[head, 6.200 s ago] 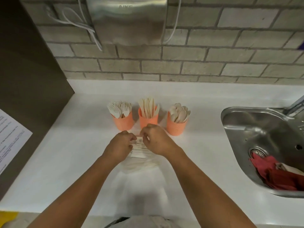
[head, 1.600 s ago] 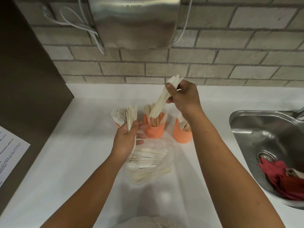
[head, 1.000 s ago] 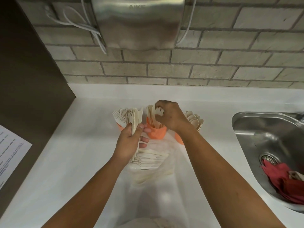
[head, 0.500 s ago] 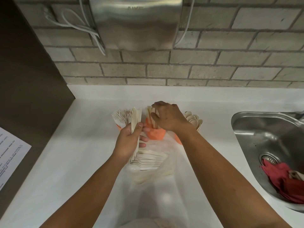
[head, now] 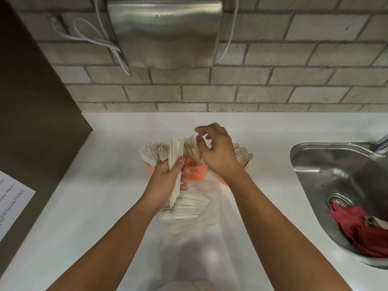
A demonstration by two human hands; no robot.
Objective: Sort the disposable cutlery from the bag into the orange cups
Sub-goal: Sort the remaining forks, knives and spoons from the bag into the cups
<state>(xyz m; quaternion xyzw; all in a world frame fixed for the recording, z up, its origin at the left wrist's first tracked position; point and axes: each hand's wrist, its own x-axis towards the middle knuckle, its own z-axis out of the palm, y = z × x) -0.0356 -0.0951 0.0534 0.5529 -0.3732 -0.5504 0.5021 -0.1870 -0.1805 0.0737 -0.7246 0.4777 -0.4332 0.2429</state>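
Centre frame, over the middle orange cup (head: 196, 172): right hand (head: 216, 152) has dropped its knives (head: 190, 147) into the cup and lifted clear. Its fingers are loosely curled and hold nothing. Left hand (head: 165, 181) still grips an upright bundle (head: 174, 156) of flat pieces, just left of that cup. Bag (head: 201, 215), lower centre on the counter, still holds a stack. Sorting is partway done; the bundle likely goes next.

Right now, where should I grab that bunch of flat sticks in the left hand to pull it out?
Probably the top ends of the bunch: it stands nearly upright and they poke free above the left hand, whose fingers wrap the middle. Come from above and pinch across the flat sides.
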